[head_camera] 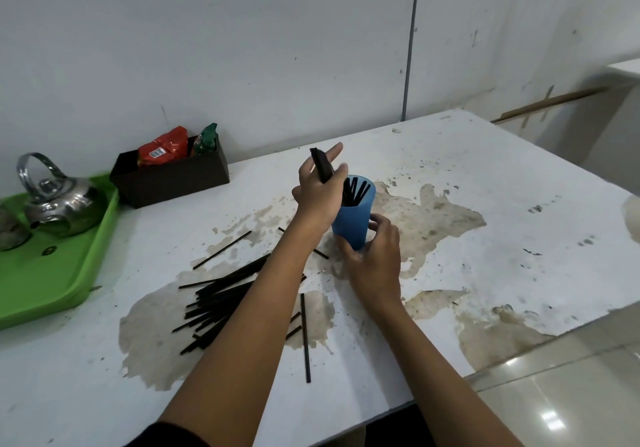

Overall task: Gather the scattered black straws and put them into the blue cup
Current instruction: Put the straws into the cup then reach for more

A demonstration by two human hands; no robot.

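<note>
A blue cup (pixel 354 218) stands mid-table, tilted slightly, with several black straws (pixel 356 190) leaning inside it. My left hand (pixel 320 193) holds a small bundle of black straws (pixel 322 167) at the cup's left rim, their upper ends sticking up past my fingers. My right hand (pixel 374 256) grips the cup's lower part from the near right side. A heap of loose black straws (pixel 221 294) lies on the table to the left, partly hidden under my left forearm. One single straw (pixel 305 337) lies lengthwise between my forearms, and another (pixel 221 249) lies beyond the heap.
A green tray (pixel 52 287) with a steel kettle (pixel 59 204) sits at the left edge. A dark box (pixel 173 179) with snack packets stands against the wall. The stained white table (pixel 485 238) ends at the right, with tiled floor beyond.
</note>
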